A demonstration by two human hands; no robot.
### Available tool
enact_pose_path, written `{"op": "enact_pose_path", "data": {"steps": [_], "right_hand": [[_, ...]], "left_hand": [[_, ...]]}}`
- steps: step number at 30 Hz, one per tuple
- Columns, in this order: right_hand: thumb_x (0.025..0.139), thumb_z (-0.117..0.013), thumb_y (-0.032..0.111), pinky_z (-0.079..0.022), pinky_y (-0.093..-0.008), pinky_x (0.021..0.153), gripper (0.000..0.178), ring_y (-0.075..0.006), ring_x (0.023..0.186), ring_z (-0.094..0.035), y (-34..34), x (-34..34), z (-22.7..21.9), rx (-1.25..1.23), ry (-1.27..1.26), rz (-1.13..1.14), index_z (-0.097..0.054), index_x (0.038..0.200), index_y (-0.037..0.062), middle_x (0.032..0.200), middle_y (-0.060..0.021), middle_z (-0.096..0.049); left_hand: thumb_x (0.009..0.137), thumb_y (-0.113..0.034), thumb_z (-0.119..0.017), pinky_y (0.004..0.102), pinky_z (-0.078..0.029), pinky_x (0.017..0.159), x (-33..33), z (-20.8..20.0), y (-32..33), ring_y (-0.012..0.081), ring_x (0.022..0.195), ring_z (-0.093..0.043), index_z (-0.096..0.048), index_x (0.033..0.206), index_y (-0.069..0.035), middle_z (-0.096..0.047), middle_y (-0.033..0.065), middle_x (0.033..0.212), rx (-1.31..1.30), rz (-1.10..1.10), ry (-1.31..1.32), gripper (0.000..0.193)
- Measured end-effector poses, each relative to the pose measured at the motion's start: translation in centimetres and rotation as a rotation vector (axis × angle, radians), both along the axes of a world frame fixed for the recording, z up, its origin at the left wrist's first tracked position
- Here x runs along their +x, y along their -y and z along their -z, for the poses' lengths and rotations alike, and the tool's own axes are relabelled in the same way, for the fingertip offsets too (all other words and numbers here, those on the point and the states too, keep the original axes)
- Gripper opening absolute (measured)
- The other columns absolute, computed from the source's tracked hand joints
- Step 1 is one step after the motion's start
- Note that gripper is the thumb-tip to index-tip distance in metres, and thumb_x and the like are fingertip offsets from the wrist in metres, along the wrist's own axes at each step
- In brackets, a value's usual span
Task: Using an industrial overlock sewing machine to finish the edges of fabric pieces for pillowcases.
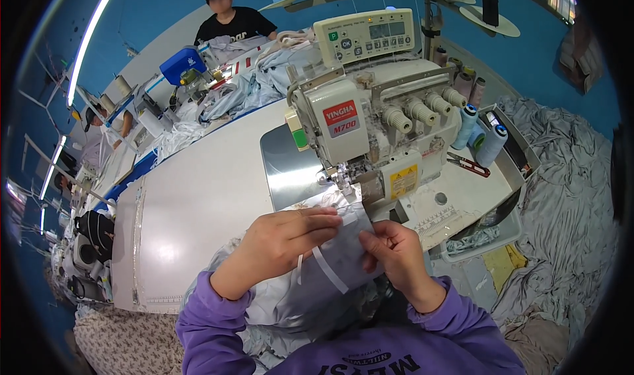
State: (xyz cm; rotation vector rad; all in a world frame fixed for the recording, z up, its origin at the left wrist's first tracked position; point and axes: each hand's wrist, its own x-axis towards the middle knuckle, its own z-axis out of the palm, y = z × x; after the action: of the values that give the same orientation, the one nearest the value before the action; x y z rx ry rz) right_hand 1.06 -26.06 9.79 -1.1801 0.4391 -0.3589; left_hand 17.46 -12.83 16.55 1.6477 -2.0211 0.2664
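1. Purple sleeves (218, 322) come in from the lower edge, nearest the camera; both forearms reach forward over the desk (198, 203).
2. Left hand (281, 243): fingers curled down flat on the grey fabric piece (330, 269), grip closed on its upper edge, fingertips pointing at the presser foot.
3. Right hand (393, 253): thumb and forefingers pinched shut on the right edge of the same fabric, just below the machine bed.
4. The fabric lies between the two hands, with a white tape strip (328, 269) running diagonally across it; its front edge sits at the presser foot (343, 177). The rest of it bunches down into the lap.
5. Overlock sewing machine (370, 131) stands right behind the hands, cream body, four tension knobs (422, 107) on its right side, control panel (364, 37) on top.
6. Right of the machine: red-handled snips (469, 165) on the desk, blue thread cones (480, 136) just behind them.
7. Grey cloth heap (561, 197) is piled well to the right, off the desk.
8. Far end of the desk: stacked pale fabric (257, 78), a blue machine (183, 63) and another person in a black top (234, 24) sitting behind it.
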Motion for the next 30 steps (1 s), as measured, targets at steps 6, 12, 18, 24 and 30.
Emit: {"op": "enact_pose_path", "data": {"steps": [6,12,18,24,30], "right_hand": [[0.087,-0.062,0.013,-0.043,-0.0217,0.046,0.016,-0.0105,0.049,-0.056,0.3,0.3,0.0,0.067,0.05,-0.031,-0.057,0.088,-0.0016,0.063,-0.0039,-0.058],[0.087,-0.062,0.012,-0.044,-0.0211,0.045,0.014,-0.0104,0.048,-0.056,0.8,0.9,-0.3,0.059,0.08,-0.06,-0.056,0.086,-0.0016,0.065,-0.0039,-0.057],[0.086,-0.062,0.009,-0.043,-0.0206,0.045,0.012,-0.0095,0.048,-0.055,1.2,1.1,-0.5,0.056,0.077,-0.089,-0.057,0.084,-0.0011,0.066,-0.0035,-0.057],[0.085,-0.063,0.011,-0.042,-0.0202,0.045,0.013,-0.0086,0.048,-0.054,0.9,1.0,-0.7,0.045,0.093,-0.094,-0.057,0.081,0.0002,0.066,-0.0025,-0.057],[0.086,-0.063,0.012,-0.041,-0.0202,0.044,0.015,-0.008,0.047,-0.053,1.7,1.0,-0.5,0.044,0.061,-0.086,-0.056,0.078,0.0014,0.064,-0.0017,-0.055]], "left_hand": [[0.072,0.0,-0.063,0.0344,-0.054,0.082,0.5,-0.2,0.3,0.0261,0.094,-0.065,-0.063,0.091,-0.004,-0.066,0.009,0.098,0.015,0.031,-0.105,0.02],[0.072,0.005,-0.06,0.0333,-0.052,0.082,1.9,-0.8,0.9,0.0275,0.096,-0.064,-0.064,0.092,-0.004,-0.066,0.0106,0.1,0.079,-0.038,-0.144,0.022],[0.077,0.0,-0.061,0.033,-0.051,0.082,4.6,-0.4,2.0,0.0277,0.096,-0.063,-0.066,0.095,-0.004,-0.066,0.0118,0.098,0.052,-0.09,-0.15,0.018],[0.07,0.003,-0.058,0.0328,-0.05,0.079,6.6,-0.9,1.6,0.0274,0.097,-0.061,-0.064,0.097,-0.004,-0.063,0.0083,0.105,0.028,-0.358,0.049,0.028],[0.061,-0.031,-0.08,0.0368,-0.05,0.067,-2.6,-2.1,-5.8,0.0302,0.088,-0.06,-0.056,0.109,-0.006,-0.058,0.0101,0.108,0.245,-0.778,-0.264,0.059]]}}
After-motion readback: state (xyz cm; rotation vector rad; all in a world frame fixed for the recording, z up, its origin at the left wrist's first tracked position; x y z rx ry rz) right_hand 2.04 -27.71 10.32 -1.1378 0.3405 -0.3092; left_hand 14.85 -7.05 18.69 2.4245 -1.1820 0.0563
